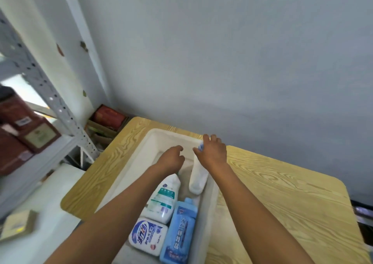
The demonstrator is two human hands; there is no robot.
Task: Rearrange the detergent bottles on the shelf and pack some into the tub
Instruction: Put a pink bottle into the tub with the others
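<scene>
Packing well along: four bottles in my tub (155, 140); right hand (214, 152) grips white bottle (198, 178), left hand (171, 158) curled, possibly on a cap.

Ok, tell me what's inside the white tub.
Four bottles lie in the white tub: a white bottle with green label, a white bottle with blue label, a blue bottle, and a plain white bottle that the right hand grips. The forearms hide parts of the floor.

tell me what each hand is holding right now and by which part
The right hand has its grip on the top, cap end of the white bottle in the tub. The left hand is curled, seemingly holding nothing.
</scene>
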